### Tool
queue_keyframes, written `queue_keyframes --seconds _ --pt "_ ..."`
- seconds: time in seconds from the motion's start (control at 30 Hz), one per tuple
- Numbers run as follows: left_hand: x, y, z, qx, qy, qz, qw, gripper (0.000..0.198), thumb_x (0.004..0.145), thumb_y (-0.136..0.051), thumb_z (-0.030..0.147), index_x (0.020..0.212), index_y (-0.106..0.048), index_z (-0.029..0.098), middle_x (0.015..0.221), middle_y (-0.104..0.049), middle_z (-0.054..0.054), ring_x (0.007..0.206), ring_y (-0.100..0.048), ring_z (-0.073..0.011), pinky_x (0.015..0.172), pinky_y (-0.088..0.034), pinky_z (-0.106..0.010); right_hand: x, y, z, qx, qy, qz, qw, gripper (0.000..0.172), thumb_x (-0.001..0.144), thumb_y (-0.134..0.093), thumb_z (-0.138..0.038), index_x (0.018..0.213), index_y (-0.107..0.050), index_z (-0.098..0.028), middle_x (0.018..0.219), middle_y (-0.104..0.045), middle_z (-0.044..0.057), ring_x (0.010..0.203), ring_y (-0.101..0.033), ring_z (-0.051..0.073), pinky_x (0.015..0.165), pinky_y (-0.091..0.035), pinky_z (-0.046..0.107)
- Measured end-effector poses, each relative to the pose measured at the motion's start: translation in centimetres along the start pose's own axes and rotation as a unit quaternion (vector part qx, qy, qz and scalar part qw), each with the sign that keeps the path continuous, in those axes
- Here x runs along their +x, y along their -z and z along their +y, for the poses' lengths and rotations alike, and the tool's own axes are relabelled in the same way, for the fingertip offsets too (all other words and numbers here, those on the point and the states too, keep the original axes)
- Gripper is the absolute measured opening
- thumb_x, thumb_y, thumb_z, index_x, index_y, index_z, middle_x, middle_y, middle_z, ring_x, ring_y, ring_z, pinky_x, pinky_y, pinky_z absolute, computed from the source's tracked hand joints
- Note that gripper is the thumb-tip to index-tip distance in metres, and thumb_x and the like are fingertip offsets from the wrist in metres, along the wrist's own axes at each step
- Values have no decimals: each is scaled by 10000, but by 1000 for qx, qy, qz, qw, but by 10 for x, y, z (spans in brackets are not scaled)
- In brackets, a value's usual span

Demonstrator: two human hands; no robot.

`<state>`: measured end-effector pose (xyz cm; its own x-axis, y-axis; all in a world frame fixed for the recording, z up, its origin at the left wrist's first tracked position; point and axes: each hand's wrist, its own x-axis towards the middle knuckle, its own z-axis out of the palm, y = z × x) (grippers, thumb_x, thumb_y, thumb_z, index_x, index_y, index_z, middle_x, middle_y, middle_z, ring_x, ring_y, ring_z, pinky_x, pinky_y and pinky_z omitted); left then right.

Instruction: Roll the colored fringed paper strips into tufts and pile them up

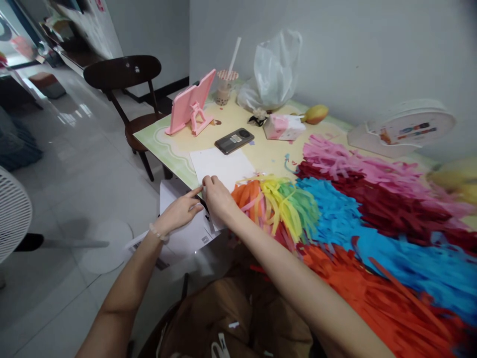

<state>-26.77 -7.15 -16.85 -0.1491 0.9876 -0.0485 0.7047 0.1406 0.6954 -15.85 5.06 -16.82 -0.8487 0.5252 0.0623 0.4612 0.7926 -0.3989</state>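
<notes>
The white paper [219, 166] lies flat on the desk [160, 135], a little above the middle of the frame, its near part running down under the wearer's fingers. From where I stand, its left edge slants down and rightward, close to the rim of the desk; the lower end is covered by the right hand [218, 199], so I can't say for sure which way the long axis goes.

The right hand is plainly the nearer one: it sits over the sheet's near edge, and most of the visible paper stretches up and slightly right from its knuckles. Its fingers are bunched tight, tips tucked down; whether they pinch the paper or merely press it, I can't tell. The left hand [181, 214] comes in from the lower left, off the desk, forefinger stretched to meet the right fingertips. A narrow gap shows between that forefinger and thumb, and I can't make out anything held there.

Just beyond the sheet, higher in the frame, lies a phone [234, 140]. To the right, a bunch of orange, yellow and green strips [278, 204] crowds the paper's side. Below the desk rim, left of centre, more printed sheets [182, 247] lie under the left hand.
</notes>
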Motion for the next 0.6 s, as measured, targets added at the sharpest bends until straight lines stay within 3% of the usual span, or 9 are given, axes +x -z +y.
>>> queue_keyframes --seconds 0.33,0.6 --pt "2 2 3 8 -1 -6 1000 325 939 -454 294 677 -610 181 1547 -438 -83 1123 -667 -272 974 -499 -391 4 -3 3 46 -18 3 999 312 815 -459 18 1078 -513 -141 1078 -572 146 916 -563 249 821 -450 348" --pt "2 2 5 29 9 -3 1000 323 942 -453 286 680 -612 184 1546 -443 -67 1191 -634 -270 1018 -477 -377 -1 0 5 175 -27 33 984 278 757 -480 6 952 -524 -186 914 -637 96 963 -540 264 884 -422 376"
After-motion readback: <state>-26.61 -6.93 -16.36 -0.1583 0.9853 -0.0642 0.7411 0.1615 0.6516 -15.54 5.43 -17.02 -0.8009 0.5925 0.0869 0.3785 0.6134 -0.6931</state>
